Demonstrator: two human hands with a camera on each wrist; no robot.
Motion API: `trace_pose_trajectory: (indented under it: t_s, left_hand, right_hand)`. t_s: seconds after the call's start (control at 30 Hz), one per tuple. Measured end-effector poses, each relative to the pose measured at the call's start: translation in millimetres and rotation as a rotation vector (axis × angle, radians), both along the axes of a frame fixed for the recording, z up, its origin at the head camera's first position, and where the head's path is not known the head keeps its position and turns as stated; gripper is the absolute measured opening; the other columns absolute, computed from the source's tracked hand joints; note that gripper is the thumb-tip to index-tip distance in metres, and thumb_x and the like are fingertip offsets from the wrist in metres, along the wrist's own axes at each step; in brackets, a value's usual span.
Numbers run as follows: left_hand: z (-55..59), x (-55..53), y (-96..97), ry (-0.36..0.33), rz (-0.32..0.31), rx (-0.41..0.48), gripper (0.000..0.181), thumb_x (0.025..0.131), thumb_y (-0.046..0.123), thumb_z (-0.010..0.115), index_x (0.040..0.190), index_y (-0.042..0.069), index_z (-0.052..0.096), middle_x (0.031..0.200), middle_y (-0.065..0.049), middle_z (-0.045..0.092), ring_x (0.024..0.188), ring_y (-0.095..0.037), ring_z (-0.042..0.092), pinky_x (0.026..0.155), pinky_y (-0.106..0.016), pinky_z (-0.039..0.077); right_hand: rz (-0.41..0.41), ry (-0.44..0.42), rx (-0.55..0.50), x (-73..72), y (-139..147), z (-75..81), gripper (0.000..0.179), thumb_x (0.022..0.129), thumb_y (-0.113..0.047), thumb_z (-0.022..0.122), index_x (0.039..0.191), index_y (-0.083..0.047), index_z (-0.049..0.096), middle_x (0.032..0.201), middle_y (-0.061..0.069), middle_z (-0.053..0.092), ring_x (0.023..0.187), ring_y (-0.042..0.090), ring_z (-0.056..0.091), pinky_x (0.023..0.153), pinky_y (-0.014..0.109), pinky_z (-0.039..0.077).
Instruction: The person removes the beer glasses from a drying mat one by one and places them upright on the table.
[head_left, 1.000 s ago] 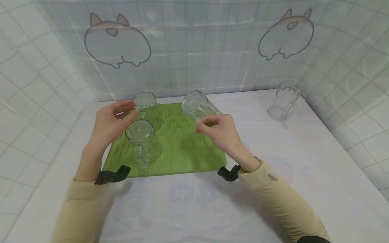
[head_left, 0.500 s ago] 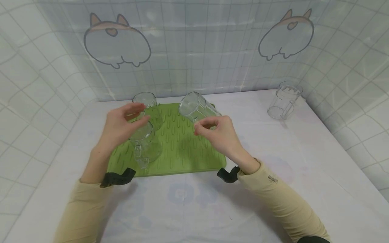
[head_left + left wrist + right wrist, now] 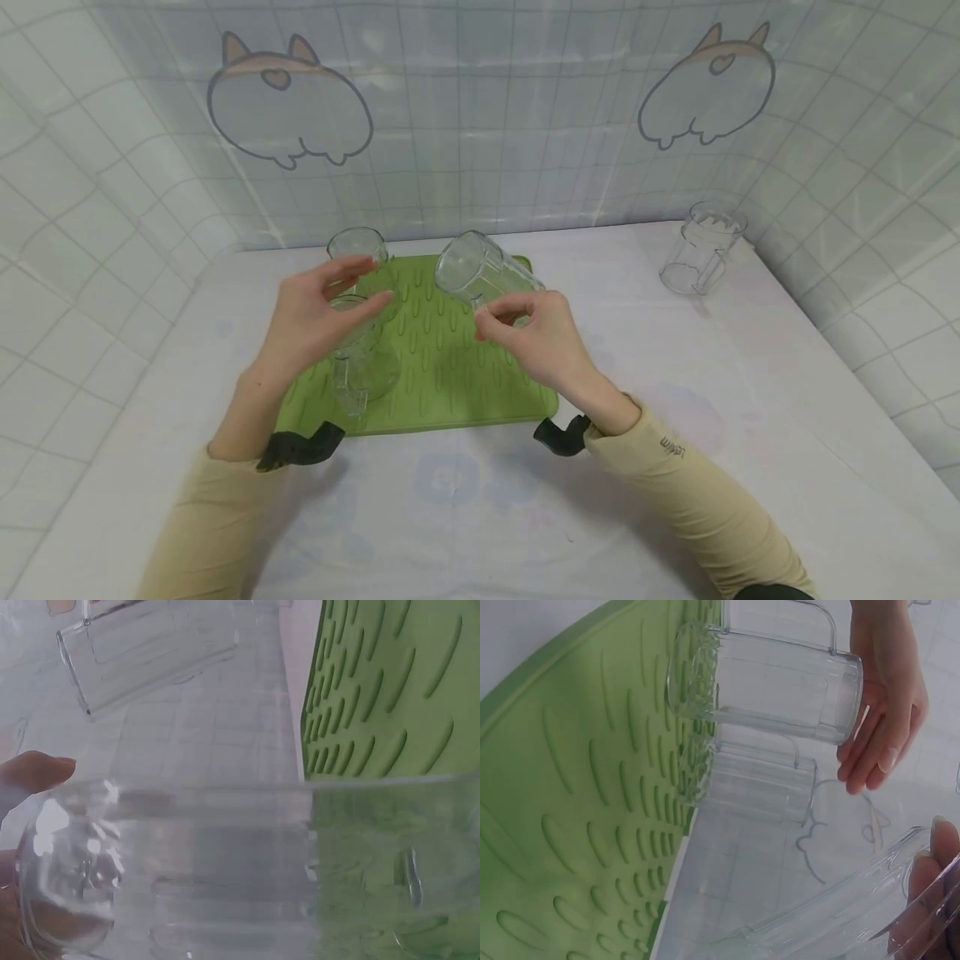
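My right hand (image 3: 536,333) pinches a clear glass mug (image 3: 476,262) near its handle, tilted over the right part of the green mat (image 3: 450,367). My left hand (image 3: 318,312) hovers above the left part of the mat, thumb and fingers spread apart with nothing between them. Below it stands one glass mug (image 3: 367,367), its handle towards me, and behind that another glass mug (image 3: 358,242). Seen in the right wrist view, the left hand (image 3: 889,712) is beside the tops of these two mugs. A mug wall (image 3: 225,855) fills the lower left wrist view.
Another clear mug (image 3: 701,254) stands at the far right of the white-covered table (image 3: 637,517). A curtain with a grid print (image 3: 480,125) hangs right behind the table. The mat has raised oval ridges.
My left hand has moved to the right and slightly towards me, passing over the standing mugs. My right hand has shifted the held mug slightly left and lower. The standing mugs have not moved.
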State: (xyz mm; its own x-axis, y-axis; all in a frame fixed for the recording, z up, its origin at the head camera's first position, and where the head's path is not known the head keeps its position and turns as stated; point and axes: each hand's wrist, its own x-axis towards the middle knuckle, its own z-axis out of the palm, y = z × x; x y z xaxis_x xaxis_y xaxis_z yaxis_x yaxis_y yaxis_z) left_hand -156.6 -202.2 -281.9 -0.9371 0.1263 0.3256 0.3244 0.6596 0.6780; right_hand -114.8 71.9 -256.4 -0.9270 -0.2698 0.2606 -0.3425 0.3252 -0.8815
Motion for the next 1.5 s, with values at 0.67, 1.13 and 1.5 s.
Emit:
trace_pose_trajectory:
  t_s: [0.67, 1.13, 1.5]
  left_hand:
    - [-6.2, 10.2, 28.4, 0.151, -0.085, -0.076, 0.056, 0.079, 0.038, 0.074, 0.125, 0.01, 0.059, 0.122, -0.006, 0.063, 0.111, -0.023, 0.06, 0.093, -0.039, 0.051]
    - [-7.2, 23.0, 49.5, 0.177, -0.081, -0.057, 0.062, 0.078, 0.047, 0.073, 0.127, 0.012, 0.058, 0.124, -0.005, 0.062, 0.112, -0.02, 0.06, 0.092, -0.034, 0.052]
    - [-13.8, 24.7, 54.8, 0.215, -0.087, -0.029, 0.062, 0.077, 0.044, 0.074, 0.127, 0.013, 0.058, 0.12, -0.005, 0.064, 0.107, -0.019, 0.063, 0.089, -0.033, 0.053]
  right_hand:
    - [0.029, 0.027, 0.0, 7.0, -4, -1.5, 0.013, 0.085, -0.004, 0.062, 0.078, -0.005, 0.074, 0.073, 0.007, 0.07, 0.07, 0.02, 0.06, 0.065, 0.028, 0.046]
    - [0.079, 0.075, -0.004, -7.1, -3, -34.5, 0.013, 0.086, -0.016, 0.065, 0.079, -0.018, 0.075, 0.071, -0.006, 0.068, 0.068, 0.01, 0.06, 0.064, 0.03, 0.049]
    - [0.096, 0.099, -0.002, -4.4, -6, -37.8, 0.013, 0.083, -0.011, 0.065, 0.076, -0.017, 0.075, 0.065, -0.008, 0.066, 0.063, 0.008, 0.059, 0.063, 0.026, 0.05]
